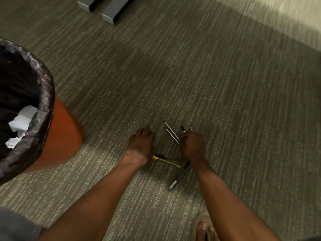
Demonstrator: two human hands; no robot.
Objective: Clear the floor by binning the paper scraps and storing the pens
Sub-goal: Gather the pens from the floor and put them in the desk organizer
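My right hand (192,145) is closed around a bunch of pens (172,133); their tips fan out above my fist and a grey one (178,178) trails below it. My left hand (139,146) rests palm down on the carpet, fingers spread, just left of a yellow pen (166,160) and a dark pen (161,156) that lie on the floor between my hands. At the left stands an orange bin (62,136) with a black liner (41,94); crumpled white paper scraps (20,122) lie inside it.
Grey-green carpet (208,75) covers the floor. Two grey furniture feet (111,13) stand at the top. My sandalled foot (205,228) shows at the bottom right, close to my right forearm.
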